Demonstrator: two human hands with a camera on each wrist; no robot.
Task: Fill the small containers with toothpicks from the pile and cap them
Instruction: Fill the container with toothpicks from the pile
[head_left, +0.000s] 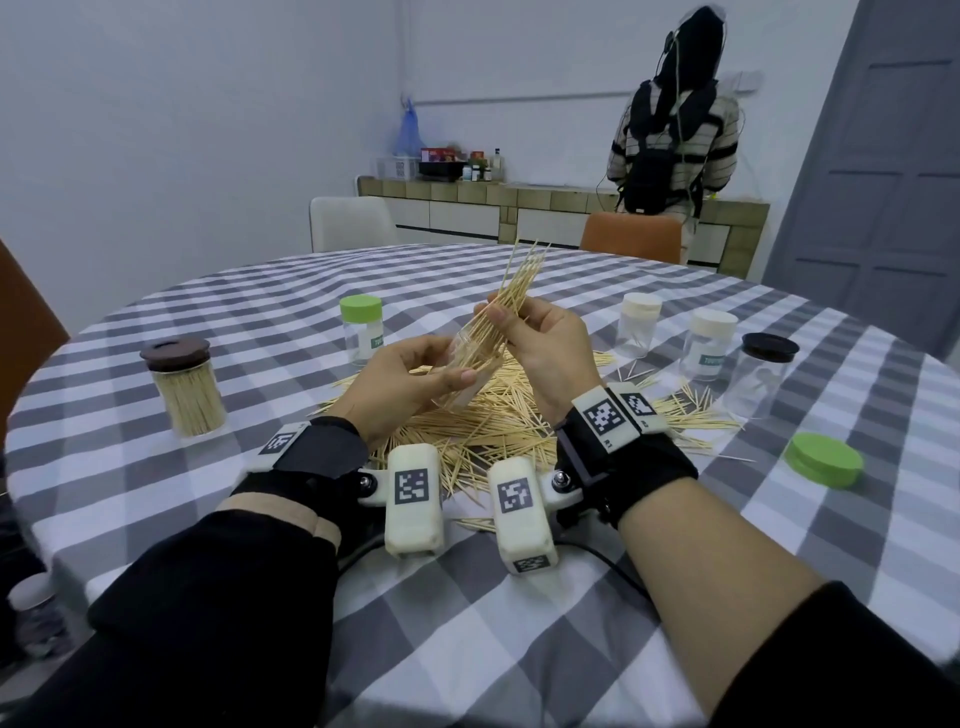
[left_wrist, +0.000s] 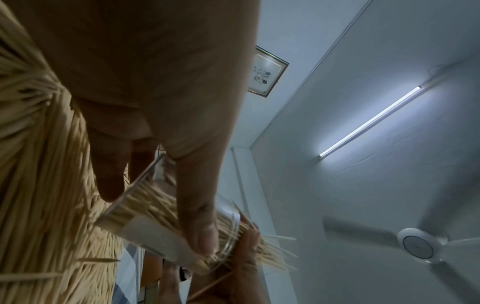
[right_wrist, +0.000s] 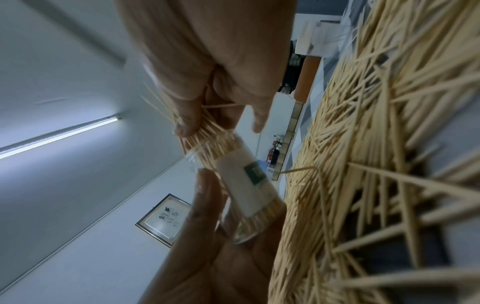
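Above the pile (head_left: 488, 421), my left hand (head_left: 410, 379) gripped the tilted container (right_wrist: 246, 185) (partly filled); my right hand (head_left: 545, 338) pinched a toothpick bundle (head_left: 511, 306) at its mouth.

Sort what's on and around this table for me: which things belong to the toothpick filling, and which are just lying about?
In the job:
- left hand holding the clear container
- right hand feeding in the toothpick bundle
- toothpick pile
- loose green cap
- empty capped containers
- filled brown-capped container

Lying about:
- orange chair
- sideboard bottles
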